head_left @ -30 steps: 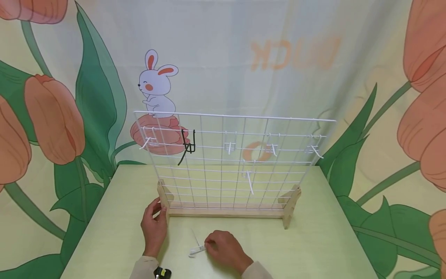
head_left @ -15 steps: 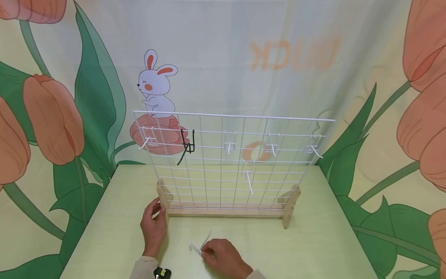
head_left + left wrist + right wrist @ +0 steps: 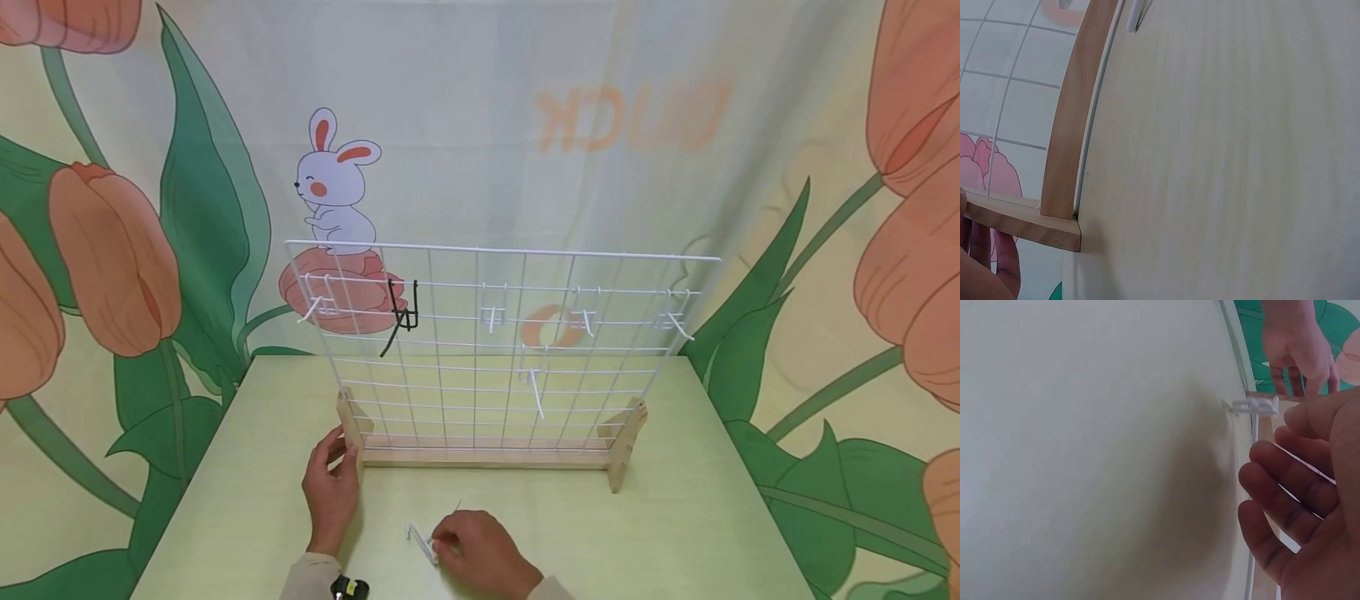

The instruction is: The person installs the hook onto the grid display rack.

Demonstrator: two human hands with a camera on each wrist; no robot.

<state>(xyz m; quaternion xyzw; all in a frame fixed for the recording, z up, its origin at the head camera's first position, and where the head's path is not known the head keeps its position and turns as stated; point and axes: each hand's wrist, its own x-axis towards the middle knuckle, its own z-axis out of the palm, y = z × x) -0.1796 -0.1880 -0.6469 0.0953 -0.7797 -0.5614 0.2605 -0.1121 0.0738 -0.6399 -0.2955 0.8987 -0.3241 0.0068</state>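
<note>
My left hand (image 3: 331,492) grips the left wooden upright (image 3: 347,417) of the stand under a white wire grid panel (image 3: 502,250). In the left wrist view its fingers (image 3: 1007,259) lie behind that wooden piece (image 3: 1032,230). Low over the table, in front of the stand, my right hand (image 3: 486,550) pinches a white wire hook (image 3: 422,543) between thumb and fingertips. The right wrist view shows the hook's small frame (image 3: 1257,406) beside the thumb, the other fingers loosely curled.
A black hook (image 3: 405,317) hangs on the panel's upper left. Several white hooks hang along the same height, with another white hook (image 3: 536,392) lower down. The stand's wooden crossbar (image 3: 487,458) runs along the table (image 3: 697,517). A printed curtain (image 3: 465,125) hangs behind.
The white hook has turned in my right hand, its frame swinging from pointing left to slanting. That hand has shifted slightly left and down. My left hand stays on the stand.
</note>
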